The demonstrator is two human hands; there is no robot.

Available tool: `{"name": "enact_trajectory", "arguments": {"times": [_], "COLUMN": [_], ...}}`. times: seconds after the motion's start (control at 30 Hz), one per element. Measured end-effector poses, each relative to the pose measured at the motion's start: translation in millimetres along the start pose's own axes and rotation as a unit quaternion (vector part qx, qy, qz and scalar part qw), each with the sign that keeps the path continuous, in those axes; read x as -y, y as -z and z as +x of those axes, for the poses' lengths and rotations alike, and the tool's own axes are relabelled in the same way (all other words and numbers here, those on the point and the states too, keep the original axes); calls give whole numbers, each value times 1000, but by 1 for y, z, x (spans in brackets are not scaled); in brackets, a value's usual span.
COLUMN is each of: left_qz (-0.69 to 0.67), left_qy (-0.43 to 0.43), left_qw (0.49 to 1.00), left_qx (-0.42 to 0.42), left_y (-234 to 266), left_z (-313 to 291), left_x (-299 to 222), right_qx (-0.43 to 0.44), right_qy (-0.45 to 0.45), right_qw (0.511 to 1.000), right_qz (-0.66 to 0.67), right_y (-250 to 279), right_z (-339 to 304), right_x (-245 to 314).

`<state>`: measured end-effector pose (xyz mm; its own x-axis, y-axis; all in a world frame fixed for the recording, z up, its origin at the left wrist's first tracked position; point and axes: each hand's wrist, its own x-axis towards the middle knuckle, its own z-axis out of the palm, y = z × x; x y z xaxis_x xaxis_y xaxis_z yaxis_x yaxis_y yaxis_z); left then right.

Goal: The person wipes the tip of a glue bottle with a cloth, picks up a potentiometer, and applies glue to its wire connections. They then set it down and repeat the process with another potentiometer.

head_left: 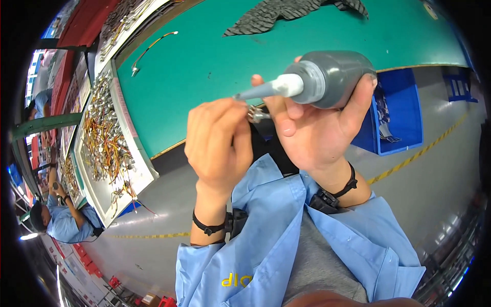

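Note:
My right hand (319, 128) is wrapped round a dark grey squeeze bottle (340, 77) with a white collar and a tapered nozzle. The bottle lies tilted nearly level, its nozzle pointing left, the tip close over the fingers of my left hand (217, 138). Those fingers are curled in a pinch. Out of them, between both hands, sticks a small metal part with a shaft (259, 114). My left fingers hide most of it, and what else they may hold does not show.
A green-topped table (174, 92) lies ahead, bearing a wired connector lead (151, 48) and a crumpled dark striped cloth (281, 16). To the left, a white tray (140, 176) holds many wired parts. Right, a blue bin (401, 138) stands beyond the table edge. Another person (71, 220) works far left.

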<state>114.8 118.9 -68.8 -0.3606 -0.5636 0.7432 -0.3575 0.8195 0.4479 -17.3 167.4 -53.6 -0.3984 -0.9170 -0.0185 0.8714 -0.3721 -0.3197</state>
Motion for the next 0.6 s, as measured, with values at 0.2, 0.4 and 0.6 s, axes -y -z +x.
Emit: {"name": "enact_trajectory", "arguments": {"times": [0.2,0.4,0.6], "left_qz": [-18,-256,-296], "left_qy": [47,249,227], "left_qw": [999,932,925], "left_qx": [13,-64,-74], "left_y": [-6,-20,-26], "left_z": [-14,-28,-26], "left_x": [-20,-43,-51], "right_qx": [20,3,121], "right_qy": [13,74,137], "right_qw": [1000,997,982], "right_qz": [-15,32,-37], "right_y": [8,5,13], "right_z": [-7,-12,-7], "right_x": [3,1,-5]}}
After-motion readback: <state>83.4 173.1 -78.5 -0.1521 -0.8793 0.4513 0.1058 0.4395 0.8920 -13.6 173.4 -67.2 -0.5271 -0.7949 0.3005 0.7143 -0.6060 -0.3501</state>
